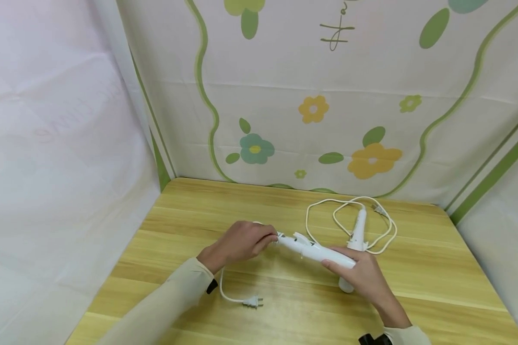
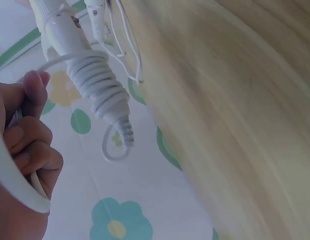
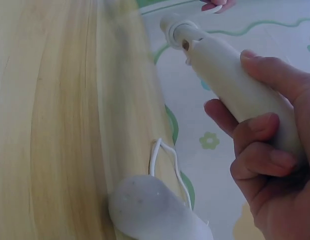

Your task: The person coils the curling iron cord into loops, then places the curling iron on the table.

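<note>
A white curling iron (image 1: 317,251) is held up above the table, its thick barrel end in my right hand (image 1: 364,274). In the right wrist view the fingers (image 3: 262,127) and thumb curl round that barrel. Several turns of white cord (image 2: 97,82) wrap the iron's narrow handle end, as the left wrist view shows. My left hand (image 1: 243,242) grips the cord beside this handle with curled fingers. From below the left hand the cord hangs down to a two-pin plug (image 1: 252,301) by the table.
A second white curling iron (image 1: 359,230) lies on the wooden table (image 1: 306,318), partly behind my right hand. Its loose cord (image 1: 394,232) loops around it, with a plug (image 1: 379,209) at the back right. A flower-patterned cloth (image 1: 285,124) hangs behind the table.
</note>
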